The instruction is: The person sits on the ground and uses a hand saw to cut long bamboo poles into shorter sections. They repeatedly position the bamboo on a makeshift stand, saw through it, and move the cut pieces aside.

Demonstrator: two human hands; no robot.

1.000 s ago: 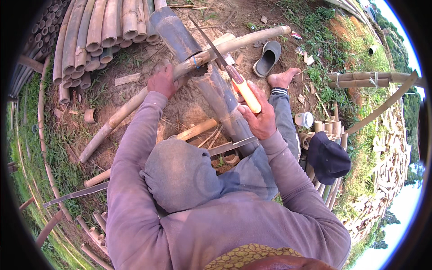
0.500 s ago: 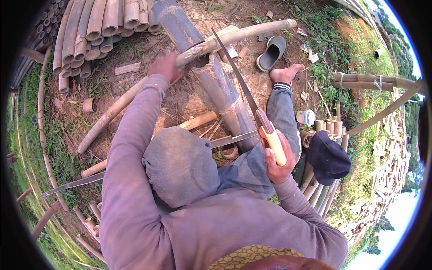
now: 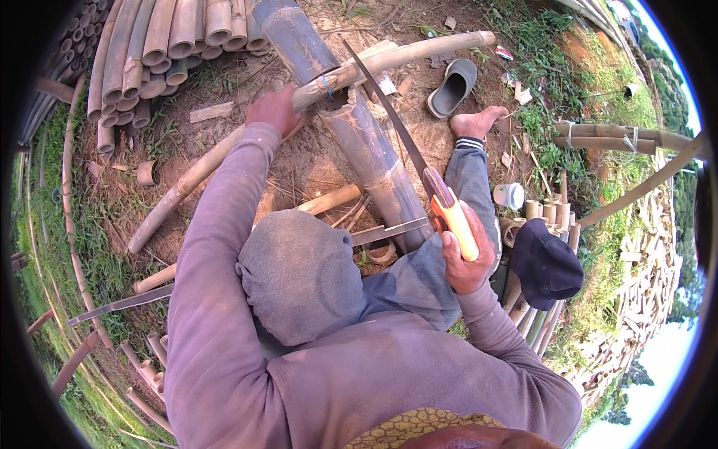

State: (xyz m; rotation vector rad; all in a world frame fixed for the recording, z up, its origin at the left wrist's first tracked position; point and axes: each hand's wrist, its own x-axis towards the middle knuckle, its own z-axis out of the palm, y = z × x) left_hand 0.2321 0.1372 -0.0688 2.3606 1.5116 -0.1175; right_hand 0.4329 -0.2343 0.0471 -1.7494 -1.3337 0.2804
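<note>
My right hand (image 3: 470,258) is closed round the orange handle of a hand saw (image 3: 400,129). Its long dark blade runs up and left, crossing a pale bamboo pole (image 3: 419,52) close to that pole's blue mark. The pole lies across a thick dark bamboo trunk (image 3: 374,161), by a notch in the trunk. My left hand (image 3: 273,112) grips bamboo just left of the trunk; its fingers are partly hidden. From there a bamboo length (image 3: 183,187) slants down to the left. My hand hides whether the two lengths are one piece.
Stacked bamboo poles (image 3: 168,34) lie at the upper left. A second blade (image 3: 393,230) rests across the trunk's near end, by my leg. Beyond are a grey clog (image 3: 452,88), my bare foot (image 3: 479,121), a white cup (image 3: 510,196) and a dark cap (image 3: 546,266) on bamboo pieces.
My right hand has pushed the saw a little forward, so the blade tip reaches farther up and left. My left hand and the pole have hardly moved.
</note>
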